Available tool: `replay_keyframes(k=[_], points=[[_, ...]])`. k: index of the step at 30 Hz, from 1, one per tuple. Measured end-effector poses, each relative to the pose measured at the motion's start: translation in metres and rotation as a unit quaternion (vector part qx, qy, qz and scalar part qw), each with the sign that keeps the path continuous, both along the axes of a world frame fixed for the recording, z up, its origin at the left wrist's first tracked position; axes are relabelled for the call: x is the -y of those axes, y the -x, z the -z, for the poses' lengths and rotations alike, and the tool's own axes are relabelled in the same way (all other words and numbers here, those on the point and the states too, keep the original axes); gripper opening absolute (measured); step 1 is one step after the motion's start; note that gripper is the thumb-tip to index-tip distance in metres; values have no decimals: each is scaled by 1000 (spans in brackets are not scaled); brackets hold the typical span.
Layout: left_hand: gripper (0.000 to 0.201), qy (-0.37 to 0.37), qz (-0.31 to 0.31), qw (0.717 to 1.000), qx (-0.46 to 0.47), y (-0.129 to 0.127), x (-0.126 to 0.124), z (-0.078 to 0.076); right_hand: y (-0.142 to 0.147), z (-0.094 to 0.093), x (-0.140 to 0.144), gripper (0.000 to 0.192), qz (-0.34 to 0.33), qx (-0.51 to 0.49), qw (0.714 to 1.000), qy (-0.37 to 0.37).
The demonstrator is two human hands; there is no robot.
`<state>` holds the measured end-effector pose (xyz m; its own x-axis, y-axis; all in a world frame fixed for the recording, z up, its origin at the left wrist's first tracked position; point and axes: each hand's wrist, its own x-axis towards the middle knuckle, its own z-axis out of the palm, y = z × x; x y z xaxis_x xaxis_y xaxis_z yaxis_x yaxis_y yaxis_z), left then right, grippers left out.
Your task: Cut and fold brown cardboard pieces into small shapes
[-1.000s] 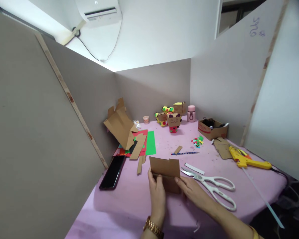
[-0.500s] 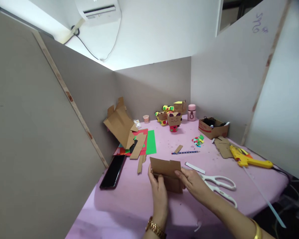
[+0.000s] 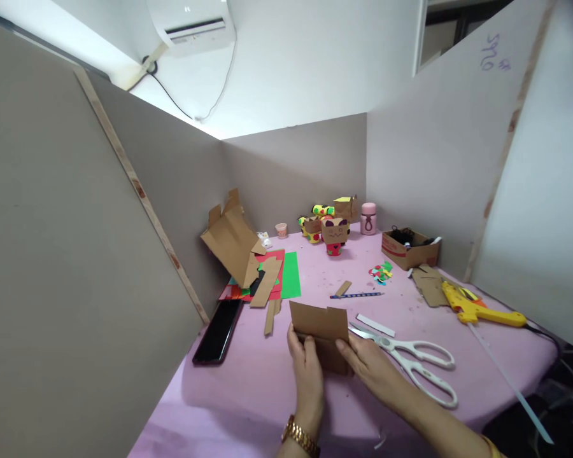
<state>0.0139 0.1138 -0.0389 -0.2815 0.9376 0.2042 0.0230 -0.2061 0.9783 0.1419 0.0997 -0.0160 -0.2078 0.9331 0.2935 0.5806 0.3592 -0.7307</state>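
I have the folded card [image 3: 319,320] in both hands, right in front of me over the near side of the bench [image 3: 229,401]. My left hand [image 3: 308,369] grasps one side and my right hand [image 3: 370,362] pinches the other, both thumbs on the near face, which I'd say steadies the fold between them. My fingers behind it are mostly hidden, so I can't tell how they press. The scissors [image 3: 413,356] lie just beyond my right forearm, handles to the right, a handy spot for that hand. The glue gun [image 3: 477,312] sits near the right edge, presumably so its cord can run off there. The figures [image 3: 334,235] stand at the back, leaving working room up front.
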Motion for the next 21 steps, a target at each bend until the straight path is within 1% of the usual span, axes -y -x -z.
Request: replay_keyframes(k=[3, 9, 11, 14, 16, 19, 21], points=[[42, 1, 10, 1000, -1, 0, 1, -2, 1, -2, 1, 22, 5, 15, 1000, -7], [36, 8, 15, 1000, -3, 2, 4, -13, -2, -8, 4, 22, -7, 31, 999, -12], [36, 4, 17, 1000, -12, 2, 5, -15, -3, -9, 4, 22, -13, 33, 999, -13], [38, 2, 20, 999, -36, 1, 5, -12, -4, -10, 3, 23, -15, 38, 999, -8], [44, -9, 14, 998, -62, 1, 5, -8, -4, -10, 2, 23, -14, 42, 999, -3], [51, -52, -33, 991, -121, 5, 8, 0, -5, -11, 2, 21, -14, 43, 999, 0], [46, -96, -64, 977, -179, 11, 12, 8, -5, -11, 2, 21, -18, 39, 999, 0]])
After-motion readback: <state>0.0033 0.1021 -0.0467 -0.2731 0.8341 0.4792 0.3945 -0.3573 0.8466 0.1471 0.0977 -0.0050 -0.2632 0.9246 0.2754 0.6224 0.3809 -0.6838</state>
